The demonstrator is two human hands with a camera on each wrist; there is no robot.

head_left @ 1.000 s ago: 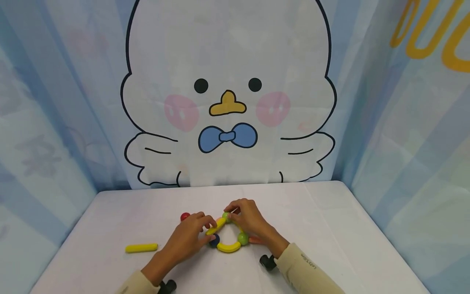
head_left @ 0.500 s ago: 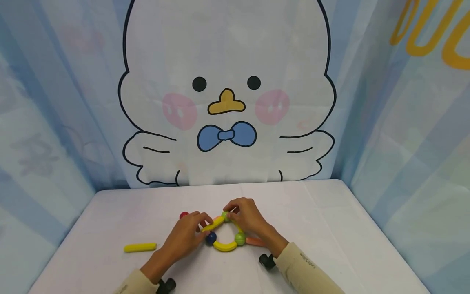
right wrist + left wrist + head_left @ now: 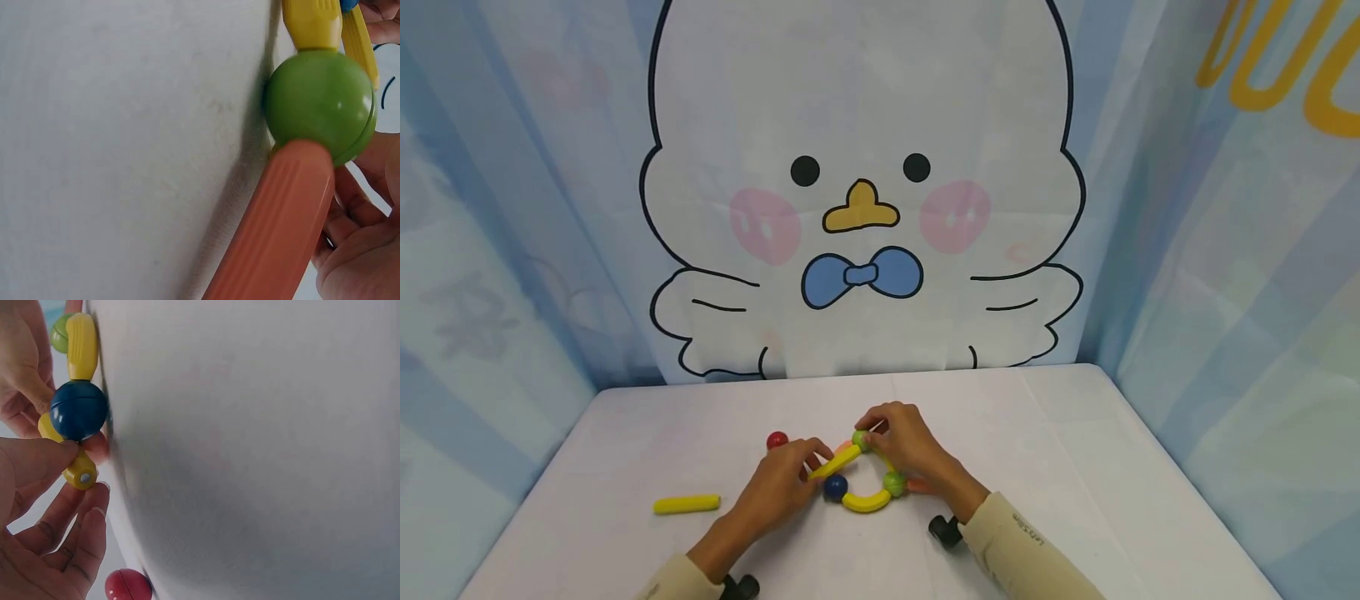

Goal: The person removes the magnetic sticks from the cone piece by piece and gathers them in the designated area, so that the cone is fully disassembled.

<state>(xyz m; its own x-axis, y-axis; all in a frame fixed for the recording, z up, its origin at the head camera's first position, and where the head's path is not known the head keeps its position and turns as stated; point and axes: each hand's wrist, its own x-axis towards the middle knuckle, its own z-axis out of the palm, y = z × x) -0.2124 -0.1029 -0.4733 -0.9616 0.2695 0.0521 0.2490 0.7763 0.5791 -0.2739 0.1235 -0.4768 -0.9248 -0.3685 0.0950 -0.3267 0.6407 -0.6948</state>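
- My left hand (image 3: 786,473) is pinching the near end of a yellow stick (image 3: 837,461), thumb against forefinger with only the stick between them; the other fingers are curving loosely underneath. A silvery spot is showing at the tip, so I judge I am gripping beside it to leave that end bare.
- My right hand (image 3: 906,437) is holding the far green ball (image 3: 861,440) between thumb and fingertips, closed just to its width, probably to steady the stick's other end.
- The blue ball (image 3: 836,487) is sitting just right of my left pinch, close by the stick; I cannot tell whether they are touching.
- From the blue ball, a curved yellow stick (image 3: 867,501) is bridging to the near green ball (image 3: 894,483), below my right hand; its bend is seemingly giving the loop its rounded near side.
- An orange stick (image 3: 272,225) is jutting outward from that near green ball, under my right wrist.
- Beyond my left knuckles a red ball (image 3: 777,439) is resting, and left of that wrist a loose yellow stick (image 3: 687,504) is lying, both outside my grip.
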